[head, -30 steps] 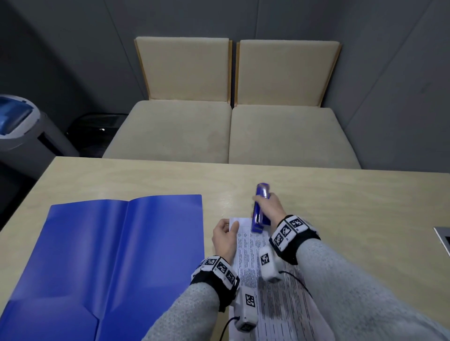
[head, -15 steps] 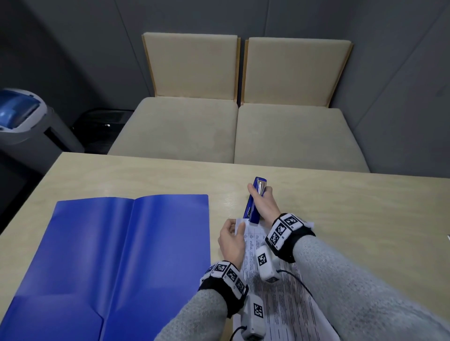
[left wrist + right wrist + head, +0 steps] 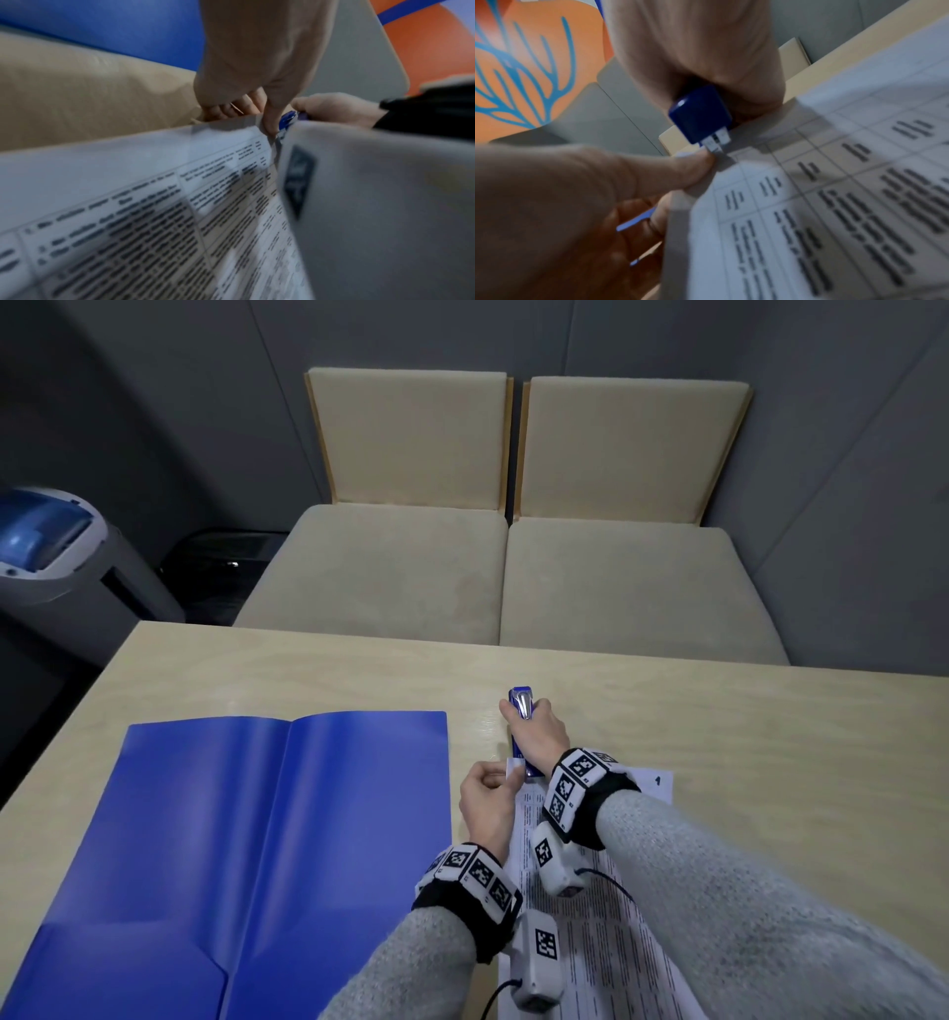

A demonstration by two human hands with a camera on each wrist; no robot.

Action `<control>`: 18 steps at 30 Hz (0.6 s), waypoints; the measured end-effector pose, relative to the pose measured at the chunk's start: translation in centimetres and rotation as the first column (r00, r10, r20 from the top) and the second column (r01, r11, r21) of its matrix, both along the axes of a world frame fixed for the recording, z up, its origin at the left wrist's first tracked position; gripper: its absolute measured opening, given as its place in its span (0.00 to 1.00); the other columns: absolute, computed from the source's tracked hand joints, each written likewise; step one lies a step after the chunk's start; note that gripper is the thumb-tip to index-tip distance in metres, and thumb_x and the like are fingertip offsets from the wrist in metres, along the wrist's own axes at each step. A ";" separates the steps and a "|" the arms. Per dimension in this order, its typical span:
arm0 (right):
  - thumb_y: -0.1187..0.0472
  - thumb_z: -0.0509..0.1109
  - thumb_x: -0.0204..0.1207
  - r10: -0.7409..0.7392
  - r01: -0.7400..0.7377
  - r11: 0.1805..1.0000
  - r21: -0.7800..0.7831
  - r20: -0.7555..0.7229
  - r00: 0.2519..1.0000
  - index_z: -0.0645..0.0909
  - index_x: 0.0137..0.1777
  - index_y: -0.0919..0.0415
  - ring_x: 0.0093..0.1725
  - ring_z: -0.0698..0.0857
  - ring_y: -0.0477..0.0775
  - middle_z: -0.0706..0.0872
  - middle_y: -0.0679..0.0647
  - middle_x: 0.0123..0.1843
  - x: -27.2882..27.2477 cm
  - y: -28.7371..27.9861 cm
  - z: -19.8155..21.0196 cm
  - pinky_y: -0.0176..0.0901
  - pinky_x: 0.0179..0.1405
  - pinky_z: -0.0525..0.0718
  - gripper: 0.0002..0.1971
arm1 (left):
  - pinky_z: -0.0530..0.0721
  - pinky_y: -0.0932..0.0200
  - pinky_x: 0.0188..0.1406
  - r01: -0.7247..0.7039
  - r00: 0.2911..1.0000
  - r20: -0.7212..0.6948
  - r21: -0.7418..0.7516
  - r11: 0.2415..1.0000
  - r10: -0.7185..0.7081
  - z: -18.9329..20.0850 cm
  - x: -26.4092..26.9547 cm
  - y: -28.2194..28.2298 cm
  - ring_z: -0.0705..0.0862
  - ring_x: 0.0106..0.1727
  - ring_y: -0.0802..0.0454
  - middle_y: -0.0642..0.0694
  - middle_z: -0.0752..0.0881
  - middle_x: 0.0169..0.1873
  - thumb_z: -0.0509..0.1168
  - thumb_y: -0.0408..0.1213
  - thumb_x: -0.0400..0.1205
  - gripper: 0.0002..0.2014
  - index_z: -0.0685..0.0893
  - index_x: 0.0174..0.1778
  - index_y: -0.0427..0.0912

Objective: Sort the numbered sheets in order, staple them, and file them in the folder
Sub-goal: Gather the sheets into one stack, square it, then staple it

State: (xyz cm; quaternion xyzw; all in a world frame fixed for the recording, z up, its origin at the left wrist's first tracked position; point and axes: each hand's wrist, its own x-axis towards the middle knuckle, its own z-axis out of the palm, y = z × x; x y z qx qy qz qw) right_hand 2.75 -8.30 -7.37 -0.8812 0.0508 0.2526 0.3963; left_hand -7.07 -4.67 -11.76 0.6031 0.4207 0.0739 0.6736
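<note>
A stack of printed sheets lies on the wooden table, a "1" showing at its top right corner. My left hand pinches the stack's top left corner, lifted a little, thumb on top. My right hand grips a blue stapler with its mouth set over that same corner, right beside my left thumb. The blue folder lies open and flat to the left, apart from both hands.
Two beige cushioned chairs stand beyond the table's far edge. A grey and blue bin is on the floor at the far left. Bare table stretches to the right of the sheets.
The stapler has tilted and slid down onto the top left corner of the sheets. My left hand has gone from resting beside the corner to pinching and lifting it.
</note>
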 end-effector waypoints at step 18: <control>0.38 0.60 0.78 -0.019 0.020 0.999 -0.027 0.038 0.999 0.74 0.59 0.63 0.44 0.77 0.61 0.83 0.60 0.52 0.2 0.5 -1.2 0.47 0.45 0.73 0.26 | 0.84 0.50 0.38 0.093 0.992 -0.078 -0.066 0.994 -0.098 1.1 -1.4 1.3 0.85 0.36 0.48 0.47 0.87 0.34 0.71 0.40 0.77 0.05 0.84 0.42 0.43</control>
